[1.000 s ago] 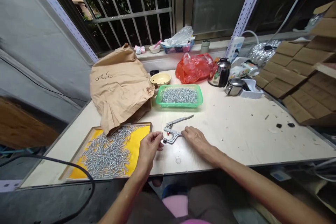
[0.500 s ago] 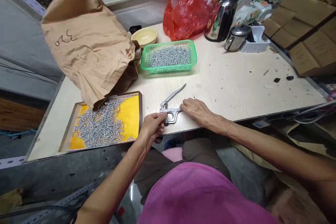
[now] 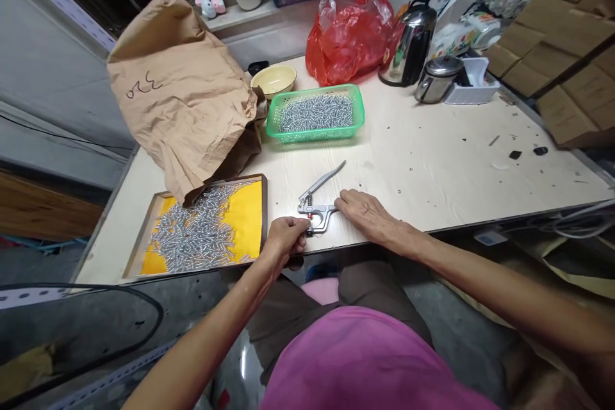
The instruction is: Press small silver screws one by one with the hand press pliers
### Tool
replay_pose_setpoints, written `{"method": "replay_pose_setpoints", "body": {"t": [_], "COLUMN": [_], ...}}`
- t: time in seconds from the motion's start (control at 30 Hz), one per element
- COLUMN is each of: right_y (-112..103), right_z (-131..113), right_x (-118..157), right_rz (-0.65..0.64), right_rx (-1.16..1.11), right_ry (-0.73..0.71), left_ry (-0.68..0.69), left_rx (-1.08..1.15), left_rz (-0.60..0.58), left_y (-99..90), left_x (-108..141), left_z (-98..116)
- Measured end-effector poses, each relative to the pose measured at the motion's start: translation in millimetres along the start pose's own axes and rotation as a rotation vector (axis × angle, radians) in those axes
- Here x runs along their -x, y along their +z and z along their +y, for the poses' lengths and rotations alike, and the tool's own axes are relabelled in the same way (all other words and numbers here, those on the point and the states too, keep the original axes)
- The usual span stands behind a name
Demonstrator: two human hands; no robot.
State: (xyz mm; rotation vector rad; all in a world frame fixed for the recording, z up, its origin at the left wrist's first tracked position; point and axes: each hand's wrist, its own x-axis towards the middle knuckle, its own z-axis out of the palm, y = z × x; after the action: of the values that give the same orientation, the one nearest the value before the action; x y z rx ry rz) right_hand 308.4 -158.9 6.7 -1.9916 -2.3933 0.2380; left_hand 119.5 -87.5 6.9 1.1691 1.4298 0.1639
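Note:
Metal snap-fastener pliers [image 3: 327, 210] lie near the table's front edge, their upper handle sprung wide from the lower one. My right hand [image 3: 362, 210] is closed around the end of the lower handle, palm down. At the jaw, thumb and fingers of my left hand [image 3: 287, 234] are pinched together beside the lower die; anything between them is too small to make out. A small red part shows inside the jaw. Left of that hand, a shallow tray [image 3: 264, 208] with a yellow lining holds many small silvery metal pieces [image 3: 192, 237].
Behind the pliers stands a green plastic basket [image 3: 317, 134] of similar silvery pieces. A large brown paper bag [image 3: 182, 90] leans over the tray. Farther back are a cream bowl [image 3: 273, 80], a red plastic bag [image 3: 348, 38], a kettle [image 3: 408, 45] and a metal pot [image 3: 437, 80]. Cardboard boxes [image 3: 557, 45] stand right.
My left fingertips have drawn slightly down and left from the jaw, uncovering the red part. My right hand keeps its hold on the handle. The whole view has shifted a little.

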Motion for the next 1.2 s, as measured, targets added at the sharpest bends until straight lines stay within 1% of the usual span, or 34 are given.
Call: {"method": "replay_pose_setpoints", "body": {"t": [0.1,0.23,0.3,0.37,0.4,0.5,0.57,0.63,0.73,0.8,0.83,0.87,0.9,0.97,1.0,1.03,1.07,1.1,1.13,1.2], "right_y": [1,-5,-12,-17,-19,-22,-21,-21,-21,-22,-22,-21,-20,-18,-17,-16,-15,-14,-14,-14], "right_z": [0,7,16,26,30,40,41,40,35,32,31,30,28,26,26,25,24,24,24,24], "right_x": [2,-1,-10,-25,-33,-55,-62,-63,-56,-50,-48,-46,-44,-41,-40,-39,-38,-37,-36,-34], "right_rz": [-0.010,0.002,0.031,0.029,0.006,-0.120,-0.154,-0.139,-0.114,-0.109,-0.109,-0.107,-0.104,-0.087,-0.075,-0.062,-0.052,-0.043,-0.036,-0.033], "right_rx": [0.003,-0.030,-0.025,0.005,0.019,0.035,0.050,0.075,0.096,0.082,0.073,0.065,0.060,0.058,0.057,0.054,0.048,0.042,0.036,0.021], "right_ry": [-0.004,-0.029,-0.045,-0.055,-0.058,-0.088,-0.108,-0.127,-0.133,-0.126,-0.121,-0.117,-0.115,-0.110,-0.109,-0.109,-0.109,-0.105,-0.096,-0.080], "left_ry": [-0.061,-0.106,-0.119,-0.124,-0.125,-0.126,-0.131,-0.126,-0.105,-0.096,-0.073,-0.016,0.082,0.381,0.546,0.690,0.803,0.883,0.931,0.947], "left_rx": [-0.036,-0.080,-0.085,-0.080,-0.075,-0.052,-0.036,-0.016,-0.016,-0.065,-0.121,-0.200,-0.300,-0.529,-0.641,-0.744,-0.837,-0.919,-0.986,-1.073], "left_rz": [-0.052,-0.073,-0.074,-0.071,-0.069,-0.065,-0.053,-0.040,-0.036,-0.048,-0.036,0.001,0.068,0.225,0.274,0.285,0.263,0.221,0.175,0.103], "left_y": [-0.9,-0.6,-0.8,-1.3,-1.5,-1.0,0.1,1.1,0.6,-1.2,-2.0,-2.4,-2.0,2.1,5.8,10.5,15.5,20.4,24.7,30.0], "left_x": [1,0,-1,-1,-1,1,2,3,3,5,6,8,11,15,15,14,11,6,0,-12], "left_z": [7,11,11,11,11,12,13,13,10,6,4,3,3,5,8,12,17,23,28,37]}}
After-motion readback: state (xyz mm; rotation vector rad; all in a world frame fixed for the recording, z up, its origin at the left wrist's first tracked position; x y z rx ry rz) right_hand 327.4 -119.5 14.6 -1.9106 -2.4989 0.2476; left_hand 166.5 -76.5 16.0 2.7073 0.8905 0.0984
